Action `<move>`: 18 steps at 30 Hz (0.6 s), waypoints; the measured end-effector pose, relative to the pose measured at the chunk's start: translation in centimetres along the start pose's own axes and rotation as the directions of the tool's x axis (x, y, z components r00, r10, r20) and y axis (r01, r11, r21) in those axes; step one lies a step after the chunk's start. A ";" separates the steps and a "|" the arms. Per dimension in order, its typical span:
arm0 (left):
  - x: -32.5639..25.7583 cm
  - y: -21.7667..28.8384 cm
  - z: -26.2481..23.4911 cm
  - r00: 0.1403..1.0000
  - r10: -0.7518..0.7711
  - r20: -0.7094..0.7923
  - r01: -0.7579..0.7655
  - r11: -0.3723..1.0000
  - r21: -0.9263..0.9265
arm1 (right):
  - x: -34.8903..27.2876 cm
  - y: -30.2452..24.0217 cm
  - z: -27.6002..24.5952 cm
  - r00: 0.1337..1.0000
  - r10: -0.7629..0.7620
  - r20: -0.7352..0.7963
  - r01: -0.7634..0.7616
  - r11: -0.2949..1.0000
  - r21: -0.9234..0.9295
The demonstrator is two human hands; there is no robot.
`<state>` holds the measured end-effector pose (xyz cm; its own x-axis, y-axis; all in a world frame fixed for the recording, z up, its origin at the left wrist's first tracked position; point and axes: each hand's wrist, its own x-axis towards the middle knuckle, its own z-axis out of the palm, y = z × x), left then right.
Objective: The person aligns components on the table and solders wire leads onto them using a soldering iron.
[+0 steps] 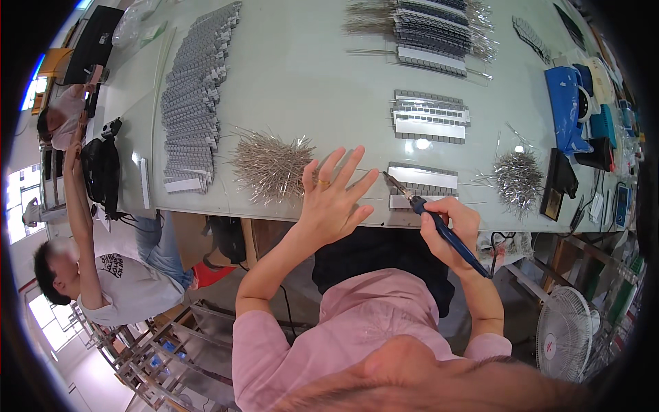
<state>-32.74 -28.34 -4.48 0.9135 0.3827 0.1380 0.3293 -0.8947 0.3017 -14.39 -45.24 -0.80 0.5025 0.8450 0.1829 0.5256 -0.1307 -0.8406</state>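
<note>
Segmented grey strips (424, 180): near front edge of table (309, 82), by tool tip (393, 180). Right hand (458, 218): closed round blue pen-shaped tool (454, 242). Left hand (331, 206): spread wide beside wire pile (270, 165), holding nothing visible. Likely trouble: scratched strip or jabbed left fingers, from slip of tip; scattered wires, from low palm brushing pile. Count: tool, one; loose wire piles, two; white-faced strips at tip, two, perhaps more overlapped.

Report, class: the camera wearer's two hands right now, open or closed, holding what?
Left hand: spread open; nothing clearly held.
Right hand: closed around a blue pen-shaped tool.
</note>
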 end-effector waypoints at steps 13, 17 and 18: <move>-1.1 1.6 -0.1 0.965 0.046 -0.260 -0.066 0.995 -0.071 | 1.7 -0.1 -1.0 0.991 -0.061 0.120 0.063 0.998 -0.013; -1.6 4.7 0.2 0.920 0.213 -0.329 -0.273 0.951 -0.148 | 1.4 0.7 -1.2 0.989 -0.110 0.101 0.112 0.993 -0.018; -1.4 5.6 0.8 0.917 0.219 -0.333 -0.277 0.951 -0.139 | 1.4 1.0 -1.1 0.997 -0.021 0.074 0.017 0.998 0.062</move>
<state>-31.94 -34.06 -3.72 0.8304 0.2321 0.5065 0.0266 -0.9246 0.3801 -12.39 -44.76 -0.83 0.4388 0.8838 0.1623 0.4901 -0.0840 -0.8676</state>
